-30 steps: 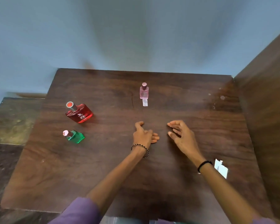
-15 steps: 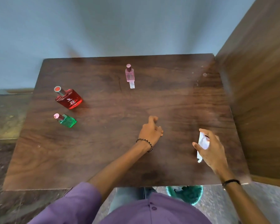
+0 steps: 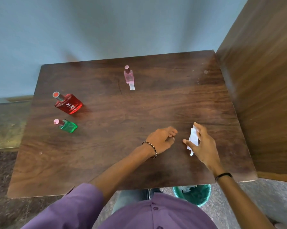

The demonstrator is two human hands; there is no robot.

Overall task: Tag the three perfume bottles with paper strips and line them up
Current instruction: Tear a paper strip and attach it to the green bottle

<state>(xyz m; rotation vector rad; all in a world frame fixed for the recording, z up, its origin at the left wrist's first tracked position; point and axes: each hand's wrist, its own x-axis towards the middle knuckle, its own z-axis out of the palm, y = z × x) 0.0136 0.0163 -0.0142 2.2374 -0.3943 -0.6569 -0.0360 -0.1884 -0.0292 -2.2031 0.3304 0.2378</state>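
A pink perfume bottle (image 3: 128, 76) stands at the back middle of the wooden table (image 3: 106, 146), with a white paper strip (image 3: 132, 86) lying at its base. A red bottle (image 3: 68, 104) and a smaller green bottle (image 3: 67, 126) stand at the left, neither with a strip. My right hand (image 3: 203, 144) holds a piece of white paper (image 3: 193, 139) between thumb and fingers above the table's right front. My left hand (image 3: 162, 140) rests just left of it, fingers curled, holding nothing.
A tall wooden panel (image 3: 263, 80) borders the table's right side. A green waste bin (image 3: 195, 195) sits on the floor under the front edge. A lower bench (image 3: 7, 123) stands to the left. A blue-grey wall is behind.
My right hand went to the table's right front, picked up the white paper and has brought it leftward toward my left hand. The camera view has shifted. The bottles have not moved.
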